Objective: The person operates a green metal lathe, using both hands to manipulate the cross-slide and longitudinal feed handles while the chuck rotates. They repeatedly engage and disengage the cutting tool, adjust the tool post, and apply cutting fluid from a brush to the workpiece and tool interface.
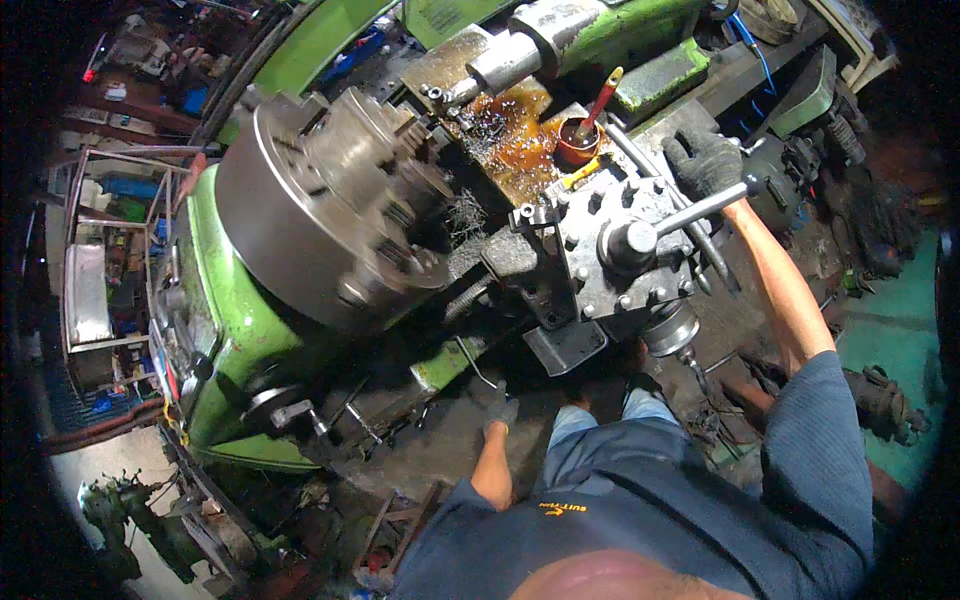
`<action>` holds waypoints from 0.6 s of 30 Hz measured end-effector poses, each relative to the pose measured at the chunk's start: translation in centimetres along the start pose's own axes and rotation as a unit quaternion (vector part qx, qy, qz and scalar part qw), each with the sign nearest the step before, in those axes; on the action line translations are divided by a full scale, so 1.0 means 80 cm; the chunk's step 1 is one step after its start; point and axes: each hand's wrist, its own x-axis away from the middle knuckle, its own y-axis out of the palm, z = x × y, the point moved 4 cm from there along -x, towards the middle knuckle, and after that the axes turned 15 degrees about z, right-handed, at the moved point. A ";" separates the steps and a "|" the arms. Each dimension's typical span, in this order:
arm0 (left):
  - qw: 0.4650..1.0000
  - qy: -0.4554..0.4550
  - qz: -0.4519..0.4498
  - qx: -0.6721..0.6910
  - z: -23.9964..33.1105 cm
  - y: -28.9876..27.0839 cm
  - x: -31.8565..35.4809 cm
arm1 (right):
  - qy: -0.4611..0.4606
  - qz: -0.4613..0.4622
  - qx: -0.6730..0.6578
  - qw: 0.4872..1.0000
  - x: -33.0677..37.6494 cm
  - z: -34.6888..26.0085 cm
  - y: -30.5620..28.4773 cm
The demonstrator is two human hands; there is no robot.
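My left hand (501,408), in a grey glove, is low beside the lathe and closed around the lower end of a thin bent metal lever (475,362). My right hand (707,163), in a dark glove, lies with fingers stretched out behind the tool post (632,240), near a long grey bar (640,155). Whether its fingertips touch the bar I cannot tell. A ball-ended clamp handle (705,208) rises from the tool post, just in front of my right wrist. The large chuck (300,200) and the round workpiece (355,140) at its face look smeared, as if turning.
A red cup (577,152) with a red-handled brush (602,100) stands on the oily carriage, beside a yellow-handled tool (580,173). Metal chips (465,215) lie near the chuck. The tailstock (510,65) is behind. A drill chuck (672,330) juts from the tool post toward me.
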 end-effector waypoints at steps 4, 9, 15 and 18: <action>0.988 0.119 0.094 0.009 0.036 -0.035 0.011 | 0.020 -0.035 0.010 0.999 0.001 0.011 0.000; 0.929 0.167 0.227 0.240 0.183 -0.134 0.083 | 0.022 -0.057 -0.008 0.998 0.006 0.021 0.012; 0.716 0.306 0.494 0.386 0.402 -0.298 0.215 | -0.014 -0.065 -0.063 0.996 0.008 0.034 0.024; 0.610 0.452 0.584 0.286 0.503 -0.364 0.280 | 0.015 -0.122 -0.072 0.990 0.006 0.031 0.009</action>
